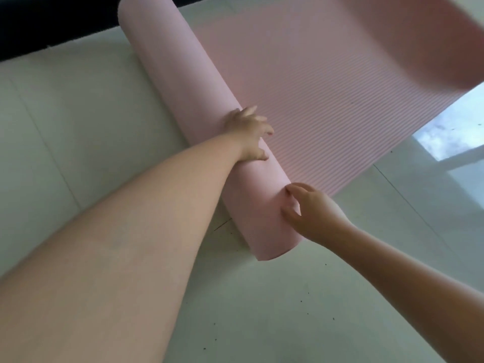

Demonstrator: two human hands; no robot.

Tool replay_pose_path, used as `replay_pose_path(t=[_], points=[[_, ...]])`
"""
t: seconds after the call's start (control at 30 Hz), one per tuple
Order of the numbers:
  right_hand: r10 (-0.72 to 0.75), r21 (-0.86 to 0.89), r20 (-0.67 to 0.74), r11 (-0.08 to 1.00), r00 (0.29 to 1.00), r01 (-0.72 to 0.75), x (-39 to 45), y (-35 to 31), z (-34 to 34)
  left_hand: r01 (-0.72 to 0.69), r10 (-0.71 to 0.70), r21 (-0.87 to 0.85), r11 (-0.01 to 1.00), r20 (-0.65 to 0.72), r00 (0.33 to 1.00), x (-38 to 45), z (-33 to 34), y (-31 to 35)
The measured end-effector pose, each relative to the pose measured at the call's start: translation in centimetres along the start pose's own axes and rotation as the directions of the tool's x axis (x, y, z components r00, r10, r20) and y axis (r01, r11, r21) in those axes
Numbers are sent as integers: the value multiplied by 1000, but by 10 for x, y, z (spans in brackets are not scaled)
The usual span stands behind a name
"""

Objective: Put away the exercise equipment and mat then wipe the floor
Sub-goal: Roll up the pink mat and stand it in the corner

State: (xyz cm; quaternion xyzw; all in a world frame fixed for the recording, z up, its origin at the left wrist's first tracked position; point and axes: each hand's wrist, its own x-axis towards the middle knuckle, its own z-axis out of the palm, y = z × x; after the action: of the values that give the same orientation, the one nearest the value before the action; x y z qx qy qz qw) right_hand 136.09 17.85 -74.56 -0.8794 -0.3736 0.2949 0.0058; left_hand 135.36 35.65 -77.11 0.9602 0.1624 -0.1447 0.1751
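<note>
Nearest the camera, two bare forearms reach out over a pale tiled floor flecked with small dark specks; the specks lie thickest on the tiles just short of the near end of the pink exercise mat. The mat is partly rolled; its rolled part lies on the floor as a long smooth cylinder running from the near end, between the two arms, away toward the upper left. The right hand sits at the near end of the roll, on the side facing the unrolled sheet, its fingers bent and pressing into the roll's surface with the thumb lower on the curve; it holds the roll rather than lying flat. Further along the roll, the left hand rests on top of it, fingers spread and reaching over toward the seam where the roll meets the flat sheet; the fingers look fairly straight, pressing rather than clutching. Beyond the roll, the unrolled ribbed sheet spreads across the floor to the right; its far edge curls upward, blurred. Right of the sheet, glossy tiles mirror bright light; beyond the roll's far end runs a dark band.
</note>
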Motion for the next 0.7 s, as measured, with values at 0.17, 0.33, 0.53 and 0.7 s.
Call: replay_pose_path(t=[0.17, 0.33, 0.53, 0.7], points=[[112, 30, 22, 993, 993, -113, 1, -4, 8, -24, 24, -12, 1000, -7, 1000, 12, 4, 11], [191, -29, 17, 981, 981, -191, 12, -20, 21, -70, 68, -46, 996, -53, 996, 11, 7, 3], [263, 237, 76, 932, 962, -273, 25, 16, -4, -262, 302, 151, 953, -424, 854, -22, 29, -23], [338, 402, -90, 873, 937, -276, 29, 58, -32, -271, 348, 330, 904, -201, 916, -33, 40, -32]])
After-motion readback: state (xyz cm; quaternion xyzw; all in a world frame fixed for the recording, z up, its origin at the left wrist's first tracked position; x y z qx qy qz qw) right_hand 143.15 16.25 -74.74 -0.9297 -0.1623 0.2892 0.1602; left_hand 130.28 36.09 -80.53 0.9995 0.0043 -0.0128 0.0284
